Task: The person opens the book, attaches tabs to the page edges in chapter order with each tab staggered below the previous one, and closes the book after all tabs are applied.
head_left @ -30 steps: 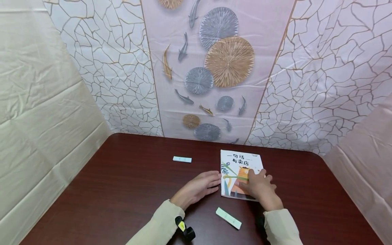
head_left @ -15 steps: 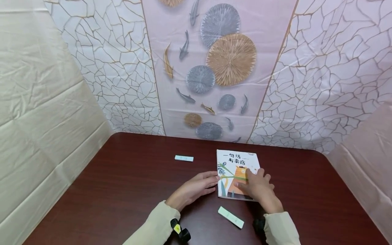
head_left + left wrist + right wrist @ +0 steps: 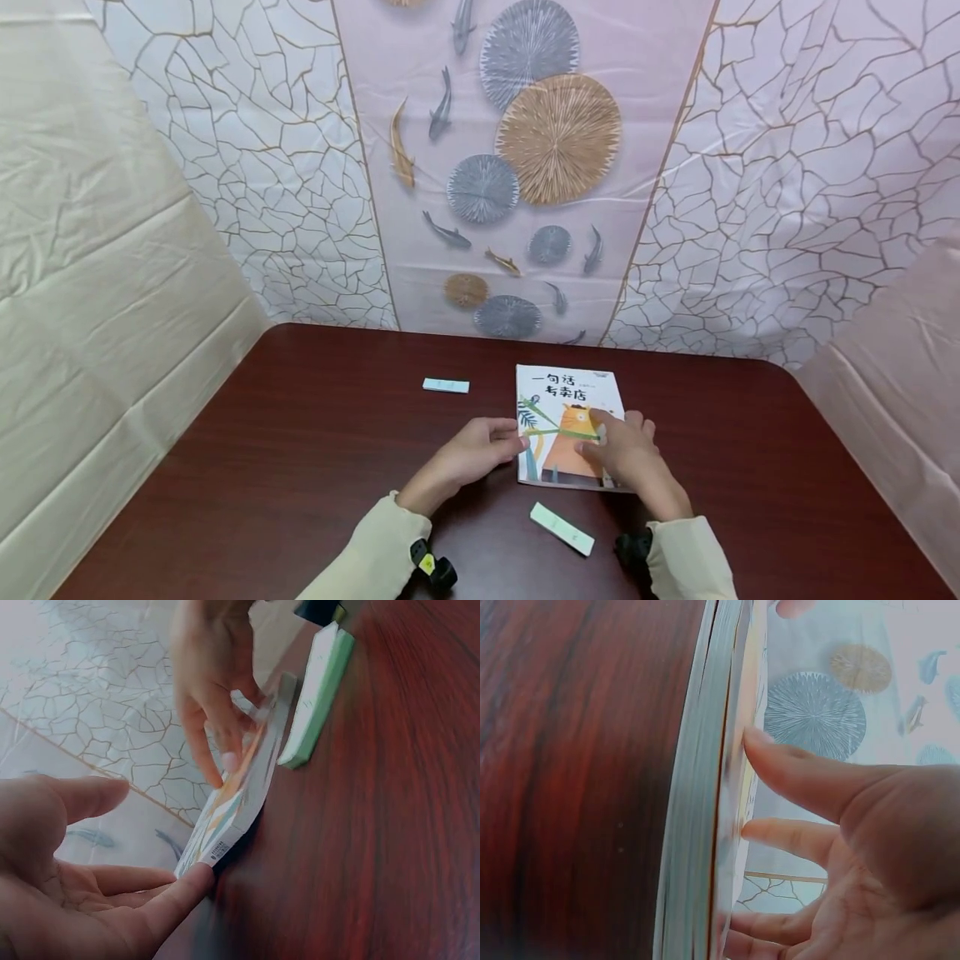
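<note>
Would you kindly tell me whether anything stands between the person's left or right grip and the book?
Nothing visible does: the left grip touches the left edge of the book, and the right grip rests on its cover. The pale green strip lies nearer the person, in neither one's way.

On the cover of the picture book [image 3: 561, 440] before you, you can read 一句话 and, below it, 专卖店, in dark lettering. You cannot make out the smaller print near the title, the blurred printed patch at the book's edge, or the faint marks on the nearer pale-green block [image 3: 562, 529].
</note>
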`<state>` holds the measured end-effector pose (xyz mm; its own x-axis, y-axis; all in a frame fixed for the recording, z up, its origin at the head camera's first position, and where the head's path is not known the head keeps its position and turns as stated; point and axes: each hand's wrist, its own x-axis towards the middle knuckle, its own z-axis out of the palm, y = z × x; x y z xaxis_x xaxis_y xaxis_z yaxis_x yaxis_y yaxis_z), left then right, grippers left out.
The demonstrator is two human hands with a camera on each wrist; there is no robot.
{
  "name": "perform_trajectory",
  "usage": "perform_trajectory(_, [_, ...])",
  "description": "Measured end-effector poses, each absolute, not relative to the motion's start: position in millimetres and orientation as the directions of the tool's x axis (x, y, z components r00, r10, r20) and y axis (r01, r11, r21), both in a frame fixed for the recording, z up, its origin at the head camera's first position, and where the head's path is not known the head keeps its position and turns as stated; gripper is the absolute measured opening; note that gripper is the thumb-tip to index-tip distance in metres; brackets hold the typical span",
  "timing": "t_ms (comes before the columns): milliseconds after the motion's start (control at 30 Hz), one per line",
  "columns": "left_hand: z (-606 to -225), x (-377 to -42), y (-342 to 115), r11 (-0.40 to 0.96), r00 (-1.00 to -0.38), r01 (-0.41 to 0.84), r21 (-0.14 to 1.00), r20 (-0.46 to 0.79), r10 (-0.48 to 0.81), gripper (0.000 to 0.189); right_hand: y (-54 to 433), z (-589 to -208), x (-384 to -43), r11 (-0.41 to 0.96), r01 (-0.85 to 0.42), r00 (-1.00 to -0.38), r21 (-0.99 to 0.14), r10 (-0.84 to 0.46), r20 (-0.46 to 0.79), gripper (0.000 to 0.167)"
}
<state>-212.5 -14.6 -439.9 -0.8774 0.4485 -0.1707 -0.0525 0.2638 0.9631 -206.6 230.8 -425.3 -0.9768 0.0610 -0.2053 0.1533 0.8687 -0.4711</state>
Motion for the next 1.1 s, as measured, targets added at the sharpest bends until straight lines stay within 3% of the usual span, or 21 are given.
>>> perform_trajectory(167, [-437,-213,-17,0.394,-0.892,0.07,0.916,-0.119,0.436,0.053,233,-425,-208,0.819,0.162,-0.98,-0.55,0.07,-0.184,0.074])
perform_trajectory(333, [-435,-216,-20,0.475,-0.909,0.092,0.875,-0.121,0.4,0.051,235,-424,-210,0.764,0.244,-0.962,-0.597,0.116,-0.246,0.087])
perform_trajectory(433, [-435,-217,-22,0.504,-0.917,0.076,0.861,-0.138,0.375,0.053,234,-423,-210,0.78,0.26,-0.956,-0.57,0.126,-0.264,0.081])
perform_trajectory(633, [-434,-219,-29,0.549,-0.933,0.072,0.833,-0.139,0.333,0.048,229,-421,-205,0.772,0.2,-0.973,-0.603,0.083,-0.217,0.05])
perform_trajectory(733, [-435,-219,-30,0.565,-0.939,0.083,0.821,-0.125,0.321,0.048,228,-424,-204,0.769,0.168,-0.981,-0.617,0.066,-0.185,0.043])
perform_trajectory(933, [-437,-220,-33,0.586,-0.944,0.072,0.807,-0.135,0.302,0.055,221,-430,-207,0.792,0.143,-0.987,-0.594,0.066,-0.15,0.041])
perform_trajectory(1100, [-436,-220,-37,0.634,-0.945,0.087,0.768,-0.138,0.296,0.053,214,-432,-207,0.808,0.167,-0.983,-0.565,0.091,-0.161,0.052])
